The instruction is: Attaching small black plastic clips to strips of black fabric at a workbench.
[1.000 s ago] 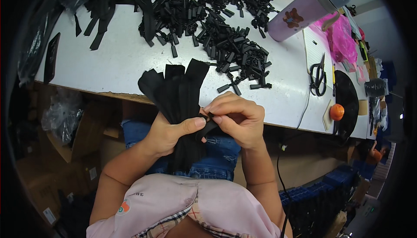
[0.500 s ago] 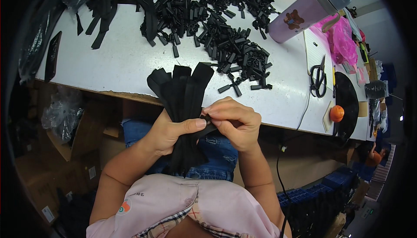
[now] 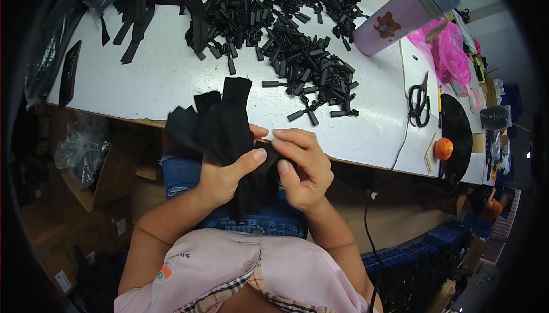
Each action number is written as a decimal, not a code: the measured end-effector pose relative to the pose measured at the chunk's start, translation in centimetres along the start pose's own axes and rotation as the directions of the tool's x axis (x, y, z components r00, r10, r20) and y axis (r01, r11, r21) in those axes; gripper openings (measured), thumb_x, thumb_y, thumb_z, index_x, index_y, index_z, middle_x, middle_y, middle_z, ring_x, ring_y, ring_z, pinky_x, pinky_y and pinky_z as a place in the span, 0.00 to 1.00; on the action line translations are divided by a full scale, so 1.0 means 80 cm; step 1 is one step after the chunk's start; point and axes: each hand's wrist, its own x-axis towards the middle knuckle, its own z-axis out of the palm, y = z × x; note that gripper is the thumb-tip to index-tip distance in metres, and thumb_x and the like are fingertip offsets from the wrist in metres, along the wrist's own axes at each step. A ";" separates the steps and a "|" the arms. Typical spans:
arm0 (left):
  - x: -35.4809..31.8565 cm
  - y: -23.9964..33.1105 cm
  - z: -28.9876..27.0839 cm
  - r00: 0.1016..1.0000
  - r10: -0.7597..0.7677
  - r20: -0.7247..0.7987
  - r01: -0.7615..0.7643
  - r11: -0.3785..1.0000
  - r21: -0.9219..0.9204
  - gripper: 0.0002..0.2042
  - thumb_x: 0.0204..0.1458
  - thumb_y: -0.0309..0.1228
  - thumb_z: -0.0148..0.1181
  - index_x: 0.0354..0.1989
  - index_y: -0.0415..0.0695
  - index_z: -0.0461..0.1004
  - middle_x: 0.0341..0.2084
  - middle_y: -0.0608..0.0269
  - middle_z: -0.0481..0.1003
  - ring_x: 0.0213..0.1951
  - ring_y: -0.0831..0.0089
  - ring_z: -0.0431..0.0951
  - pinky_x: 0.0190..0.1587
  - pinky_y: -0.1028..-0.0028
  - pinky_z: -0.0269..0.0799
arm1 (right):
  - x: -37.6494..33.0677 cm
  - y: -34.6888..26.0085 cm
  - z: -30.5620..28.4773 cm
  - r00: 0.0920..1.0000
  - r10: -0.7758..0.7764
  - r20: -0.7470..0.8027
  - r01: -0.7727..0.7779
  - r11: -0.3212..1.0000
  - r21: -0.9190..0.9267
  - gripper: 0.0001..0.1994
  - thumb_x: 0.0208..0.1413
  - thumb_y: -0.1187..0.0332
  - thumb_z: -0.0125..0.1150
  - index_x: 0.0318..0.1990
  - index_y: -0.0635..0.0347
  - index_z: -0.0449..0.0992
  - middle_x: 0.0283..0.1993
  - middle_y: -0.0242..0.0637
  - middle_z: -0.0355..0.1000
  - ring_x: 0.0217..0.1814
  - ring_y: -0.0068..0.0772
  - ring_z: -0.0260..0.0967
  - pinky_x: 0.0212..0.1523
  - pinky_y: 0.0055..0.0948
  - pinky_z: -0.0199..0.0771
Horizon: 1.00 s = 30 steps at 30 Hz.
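My left hand is closed round a bundle of black zipper tapes. The upper ends of the bundle fan out above the hand over the table edge, and the lower ends hang over my lap. One tape bends away to the right from under my left thumb. My right hand has its curled fingers and thumb at that tape's edge. Something small shows near its fingertips, too small to make out. Beyond my hands, a heap of black zipper pulls lies on the white table.
More black tapes lie at the back left, near a dark phone. To the right stand a lilac bottle, black scissors and an orange fruit. A pink plastic bag lies behind them.
The bundle's upper ends have swung left and tilted, with my left hand turning. My right hand has shifted slightly left and its fingers have spread a little. A zipper pull by the heap is now uncovered.
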 end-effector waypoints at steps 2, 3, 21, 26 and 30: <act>-0.004 0.005 0.006 0.997 0.081 -0.001 -0.080 0.993 0.091 0.09 0.47 0.25 0.53 0.37 0.37 0.67 0.31 0.64 0.69 0.34 0.79 0.68 0.39 0.80 0.63 | -0.004 -0.008 -0.001 0.996 0.004 -0.084 -0.009 0.998 -0.065 0.13 0.34 0.82 0.55 0.33 0.66 0.72 0.29 0.39 0.70 0.30 0.30 0.65 0.32 0.22 0.66; -0.004 0.003 0.004 0.997 0.080 0.002 -0.080 0.993 0.090 0.09 0.47 0.25 0.53 0.37 0.37 0.67 0.31 0.64 0.69 0.34 0.79 0.68 0.39 0.80 0.63 | -0.006 -0.013 -0.002 0.991 0.112 -0.071 -0.113 0.994 -0.010 0.12 0.35 0.80 0.57 0.33 0.66 0.72 0.27 0.38 0.68 0.26 0.27 0.64 0.28 0.20 0.64; -0.002 0.003 -0.003 0.966 0.245 0.080 -0.257 0.936 0.240 0.09 0.48 0.25 0.52 0.38 0.37 0.67 0.33 0.63 0.69 0.36 0.79 0.68 0.40 0.80 0.63 | -0.006 -0.013 0.013 0.795 0.582 0.168 -0.525 0.523 0.672 0.03 0.46 0.79 0.54 0.30 0.66 0.69 0.25 0.30 0.65 0.24 0.12 0.58 0.22 0.12 0.57; 0.002 0.005 -0.013 0.972 0.149 0.180 -0.182 0.966 0.186 0.10 0.48 0.25 0.52 0.39 0.37 0.68 0.33 0.64 0.69 0.37 0.78 0.68 0.41 0.79 0.63 | 0.003 -0.010 -0.004 0.575 0.667 0.474 -0.732 0.160 0.662 0.03 0.45 0.78 0.56 0.26 0.65 0.68 0.20 0.27 0.62 0.16 0.10 0.52 0.14 0.11 0.48; 0.000 0.012 -0.005 0.986 0.099 0.131 -0.128 0.963 0.235 0.08 0.43 0.23 0.52 0.34 0.36 0.68 0.31 0.62 0.68 0.34 0.77 0.67 0.40 0.78 0.63 | 0.008 -0.009 -0.008 0.526 0.681 0.510 -0.782 0.151 0.604 0.03 0.45 0.78 0.56 0.26 0.65 0.68 0.19 0.27 0.62 0.15 0.10 0.51 0.13 0.11 0.48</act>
